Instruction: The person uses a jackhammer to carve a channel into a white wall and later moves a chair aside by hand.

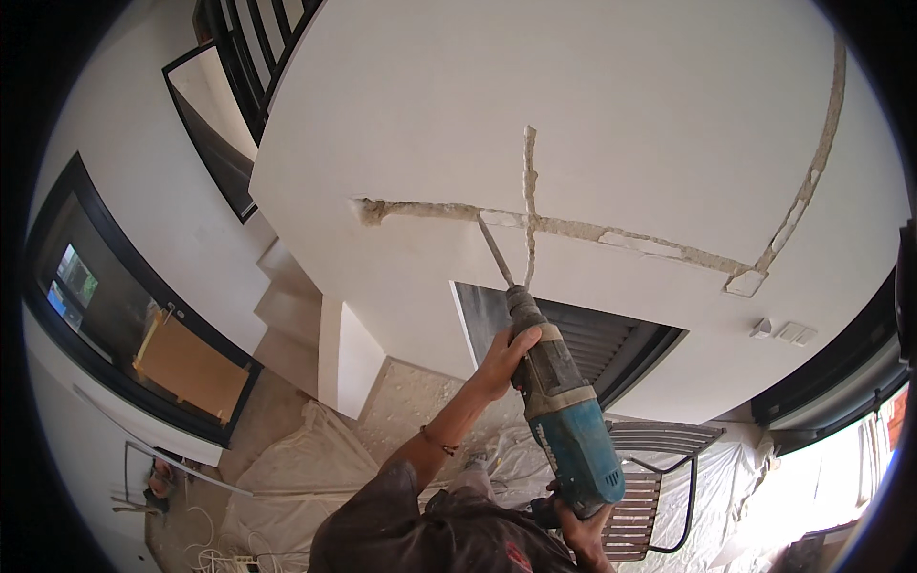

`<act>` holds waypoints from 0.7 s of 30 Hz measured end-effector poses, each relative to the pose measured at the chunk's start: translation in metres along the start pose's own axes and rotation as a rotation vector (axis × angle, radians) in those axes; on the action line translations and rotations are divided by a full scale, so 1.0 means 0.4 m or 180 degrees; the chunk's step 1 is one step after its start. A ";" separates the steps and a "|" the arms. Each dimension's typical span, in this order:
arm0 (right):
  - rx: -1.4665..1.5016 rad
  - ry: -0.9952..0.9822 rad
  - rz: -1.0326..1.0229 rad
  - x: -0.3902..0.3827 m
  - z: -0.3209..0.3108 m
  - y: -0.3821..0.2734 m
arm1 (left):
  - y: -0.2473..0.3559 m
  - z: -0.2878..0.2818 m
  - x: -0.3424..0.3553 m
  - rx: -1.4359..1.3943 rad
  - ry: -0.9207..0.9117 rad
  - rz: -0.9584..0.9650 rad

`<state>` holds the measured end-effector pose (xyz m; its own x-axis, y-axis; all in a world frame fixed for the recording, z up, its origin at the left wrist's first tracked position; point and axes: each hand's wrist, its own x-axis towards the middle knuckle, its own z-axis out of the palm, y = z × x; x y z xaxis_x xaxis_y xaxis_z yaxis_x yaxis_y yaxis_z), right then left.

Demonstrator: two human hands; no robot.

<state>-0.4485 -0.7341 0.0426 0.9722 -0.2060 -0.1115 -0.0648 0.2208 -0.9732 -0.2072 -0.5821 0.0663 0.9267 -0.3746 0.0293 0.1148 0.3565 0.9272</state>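
Note:
A teal and dark grey rotary hammer [570, 447] is held up toward the white wall [650, 115]. Its long chisel bit [497, 246] meets a rough horizontal channel [640, 239] cut in the plaster, just left of where a vertical channel [530, 167] crosses it. My left hand [511, 358] wraps round the front of the tool, below the chuck. My right hand [583, 530] holds the rear end at the bottom of the view, its fingers partly hidden behind the tool. Another channel [812, 162] climbs the wall at the right.
Stairs [287, 306] and a black railing [253, 48] stand left, beside a black-framed door [72, 239]. A dark recessed opening [611, 334] is below the channels. A slatted metal chair [678, 435], plastic sheeting [277, 458] and loose cables [210, 544] lie lower down; a bright opening is right.

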 end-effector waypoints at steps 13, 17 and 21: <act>-0.0212 0.0021 0.0309 0.013 -0.024 0.094 | -0.016 -0.038 0.041 0.0240 -0.0099 -0.0144; 0.0072 0.0135 0.0226 0.061 -0.008 0.050 | 0.001 -0.024 0.067 0.0435 -0.0018 -0.0064; 0.0185 0.0099 0.0251 0.095 -0.027 0.059 | -0.021 -0.042 0.089 0.0458 0.0069 0.0019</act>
<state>-0.4157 -0.7470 0.0131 0.9571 -0.2150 -0.1943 -0.1268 0.2923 -0.9479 -0.1694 -0.5840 0.0533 0.9349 -0.3538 0.0283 0.0583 0.2316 0.9711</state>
